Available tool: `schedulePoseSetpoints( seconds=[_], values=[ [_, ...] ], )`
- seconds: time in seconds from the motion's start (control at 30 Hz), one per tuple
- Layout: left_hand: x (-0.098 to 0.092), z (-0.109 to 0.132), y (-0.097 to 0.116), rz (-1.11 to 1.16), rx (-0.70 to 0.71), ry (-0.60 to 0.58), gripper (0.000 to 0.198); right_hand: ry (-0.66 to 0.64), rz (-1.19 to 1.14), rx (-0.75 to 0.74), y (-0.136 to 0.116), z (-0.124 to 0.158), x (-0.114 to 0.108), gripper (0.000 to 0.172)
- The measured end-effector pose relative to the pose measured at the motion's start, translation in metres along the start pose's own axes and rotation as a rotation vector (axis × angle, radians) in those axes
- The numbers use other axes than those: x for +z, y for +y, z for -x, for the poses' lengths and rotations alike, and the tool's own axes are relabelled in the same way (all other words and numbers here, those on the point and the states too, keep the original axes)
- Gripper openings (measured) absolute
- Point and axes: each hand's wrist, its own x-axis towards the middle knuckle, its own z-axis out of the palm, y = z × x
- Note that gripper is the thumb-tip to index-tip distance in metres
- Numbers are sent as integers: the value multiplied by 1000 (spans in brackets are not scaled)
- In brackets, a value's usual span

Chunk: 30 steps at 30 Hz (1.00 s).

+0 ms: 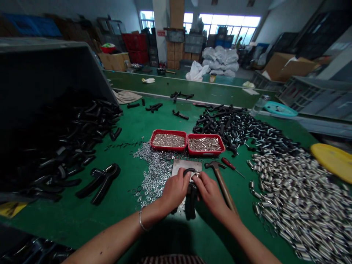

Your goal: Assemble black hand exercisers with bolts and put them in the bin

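Observation:
Over a metal plate (180,164) in front of me, my left hand (175,189) is closed on a black hand grip exerciser (190,207), whose handles point toward me. My right hand (209,189) pinches the same exerciser from the other side, fingertips at a small shiny metal part (197,173) near its top. That part's exact kind is hard to make out. Just right of my right hand lies a claw hammer (224,183), and beyond it a red-handled screwdriver (232,167). Loose metal nuts or washers (155,178) spread beside my left hand.
Two red trays (168,148) of small metal pins stand behind the plate. Metal springs (299,205) and black adjuster parts (236,126) are heaped at right. Black handles (90,121) spill from a grey bin (101,73) at left, near another hand grip exerciser (103,179).

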Motion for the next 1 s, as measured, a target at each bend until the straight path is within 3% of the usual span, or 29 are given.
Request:
schedulePoseSetpoints(
  seconds=[0.13,0.27,0.37,0.5,0.63,0.7,0.8,0.9,1.0],
  values=[
    [-5,5,-10,-106,68,-16,40,-102,-146,58,-7,1,-1,28],
    [-8,9,-22,-187,241,-59,35,-297,-351,146,-13,2,-1,32],
    [-10,13,-26,-271,323,-111,31,-243,-308,122,-15,6,1,30],
    [-13,10,-20,-283,328,-134,36,-146,-114,12,-10,7,4,21],
    [-9,-17,-15,-274,285,-112,43,-281,26,67,3,-22,-3,30],
    [-8,-35,-18,-274,284,-81,43,-298,165,4,11,-47,-17,28],
    [-15,-61,-25,-303,361,-57,39,-150,380,-120,20,-86,-51,33],
    [-31,-92,-25,-337,453,1,32,5,664,-154,28,-117,-81,20],
    [-39,-134,-9,-365,518,60,22,4,962,-168,33,-141,-85,24]
  ],
)
